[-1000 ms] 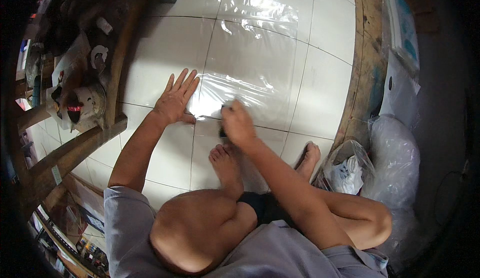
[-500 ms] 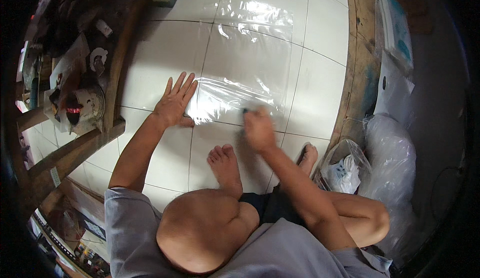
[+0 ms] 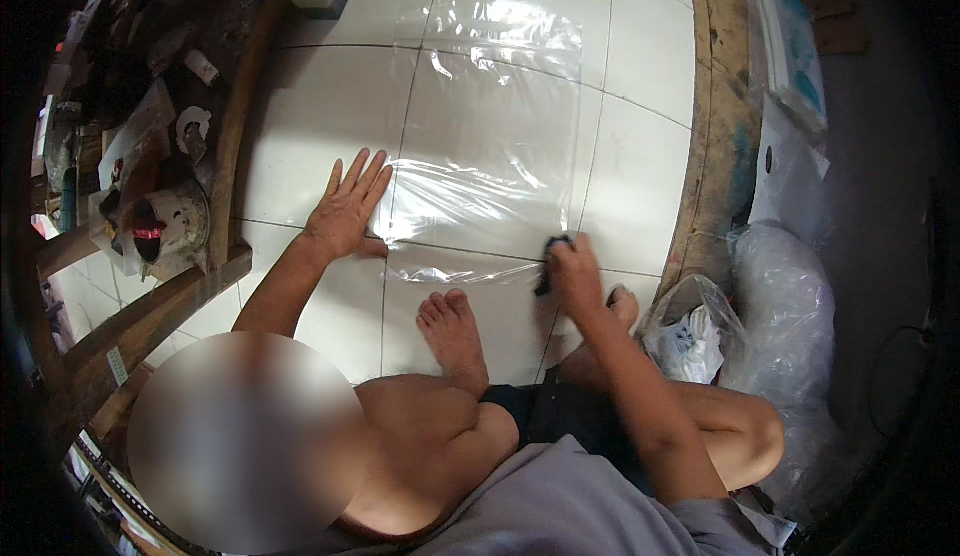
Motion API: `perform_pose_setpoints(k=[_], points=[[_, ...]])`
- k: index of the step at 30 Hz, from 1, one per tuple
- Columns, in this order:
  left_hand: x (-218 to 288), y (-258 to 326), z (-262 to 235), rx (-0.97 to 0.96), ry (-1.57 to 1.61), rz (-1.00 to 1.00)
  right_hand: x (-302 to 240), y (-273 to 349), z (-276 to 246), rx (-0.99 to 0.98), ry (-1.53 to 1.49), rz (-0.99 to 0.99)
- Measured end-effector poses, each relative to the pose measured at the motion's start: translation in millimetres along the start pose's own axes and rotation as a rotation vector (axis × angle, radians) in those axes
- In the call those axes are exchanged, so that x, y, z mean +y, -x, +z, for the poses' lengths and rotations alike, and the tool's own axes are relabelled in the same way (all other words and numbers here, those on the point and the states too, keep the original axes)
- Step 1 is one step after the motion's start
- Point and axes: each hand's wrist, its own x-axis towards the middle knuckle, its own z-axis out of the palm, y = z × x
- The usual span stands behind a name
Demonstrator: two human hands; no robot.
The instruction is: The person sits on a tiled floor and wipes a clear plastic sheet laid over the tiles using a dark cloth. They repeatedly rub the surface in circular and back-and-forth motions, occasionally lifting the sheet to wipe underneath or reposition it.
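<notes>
A clear plastic sheet [image 3: 480, 121] lies on the white floor tiles, shiny and wrinkled across its nearer half. My left hand [image 3: 347, 214] presses flat at the sheet's left edge, its fingers spread apart. At the near right corner of the sheet, my right hand [image 3: 574, 274] is closed around a small black object [image 3: 549, 264]. Whether that object is a cloth or a tool I cannot make out. It is held low over the floor; contact with the sheet is not plain.
My bare foot [image 3: 452, 334] is close to the sheet's near edge. A wooden beam [image 3: 705, 156] runs along the right, beside a plastic bag with white contents [image 3: 690, 346] and a large bundle of clear plastic [image 3: 785, 306]. Left stands a wooden frame [image 3: 165, 301] with cluttered items.
My right hand has moved right and a little toward me with the black object. The sheet's near edge shows more plainly. My left hand stays almost in place.
</notes>
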Motion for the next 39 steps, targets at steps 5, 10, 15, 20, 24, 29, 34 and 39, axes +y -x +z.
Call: perform_pose_setpoints(k=[5,10,15,20,24,29,34,39], points=[[-1.5,-5.2,7.5,0.033,-0.084,0.012,0.0,-6.9,-11.8,0.083,-0.129,0.054],[-1.8,-3.0,8.3,0.018,-0.084,0.005,-126.8,-52.0,45.2,-0.078,-0.211,-0.339],[2.6,-7.0,-4.1,0.032,-0.025,0.019,-146.3,-45.7,89.5,-0.156,-0.199,-0.405],[2.0,0.9,-2.3,0.02,0.013,0.017,-61.6,-14.3,52.1,-0.006,-0.106,-0.297],[-1.7,-1.7,6.0,0.024,-0.066,-0.008,-2.7,13.5,-6.0,-0.038,-0.003,0.019],[1.7,-1.1,-4.1,0.012,0.011,0.01,3.6,19.0,-13.8,0.07,-0.127,0.055],[4.9,1.7,-9.9,-0.018,-0.021,0.013,-103.8,-20.1,43.7,-0.113,-0.25,-0.24],[7.2,-5.1,-8.9,-0.015,-0.053,-0.02,-150.9,-34.4,110.4,-0.185,-0.292,-0.334]])
